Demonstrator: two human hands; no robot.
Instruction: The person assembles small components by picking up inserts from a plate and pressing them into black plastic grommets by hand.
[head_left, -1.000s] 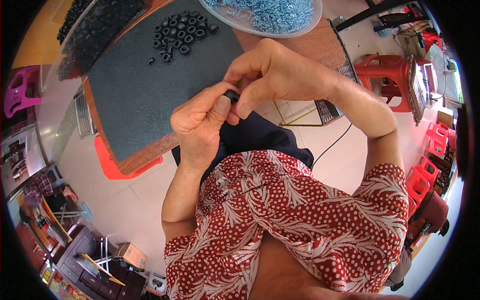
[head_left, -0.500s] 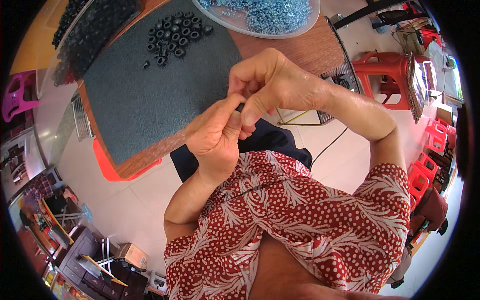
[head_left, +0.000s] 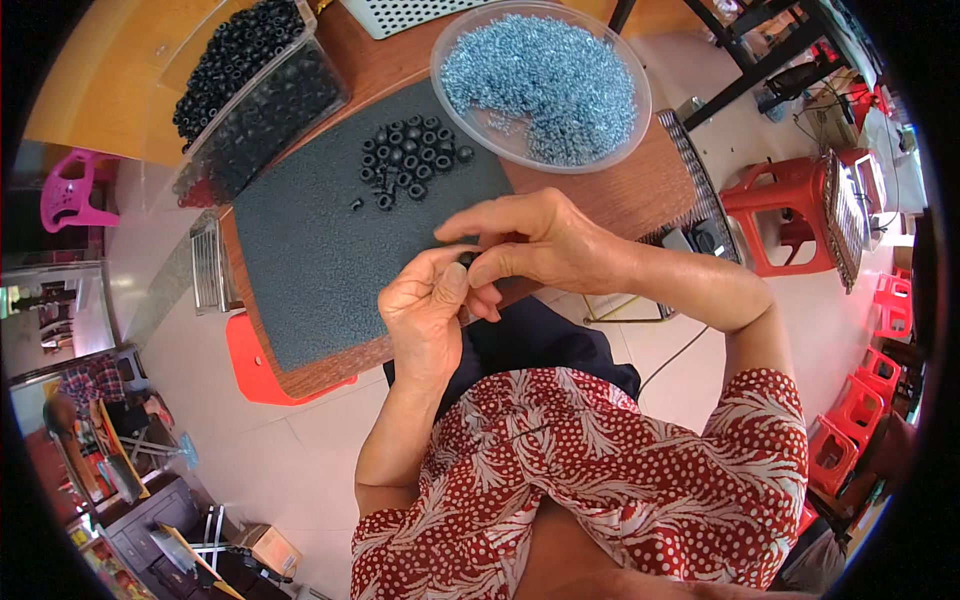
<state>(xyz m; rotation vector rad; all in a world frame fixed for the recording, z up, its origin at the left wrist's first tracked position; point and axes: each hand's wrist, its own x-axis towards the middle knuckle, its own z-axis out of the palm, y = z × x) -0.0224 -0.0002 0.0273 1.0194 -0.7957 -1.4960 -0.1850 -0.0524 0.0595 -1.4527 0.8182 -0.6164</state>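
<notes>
My left hand pinches a small black ring-shaped part between thumb and forefinger, just off the near edge of the table. My right hand meets it from the right, its thumb tip against the part and its forefinger reaching out over my left fingertips. The fingers cover most of the part. Beyond my hands, several loose black ring-shaped parts lie in a cluster on a dark grey mat, and one small piece sits apart on their left.
A round clear tub of small bluish transparent pieces stands at the far right of the brown table. At the far left is a clear bin full of black parts. A white perforated tray lies behind. Red stools stand to the right.
The view has shifted, showing more of the tub and bin. My right forefinger has straightened out from its curled position, while my left hand still pinches the black part.
</notes>
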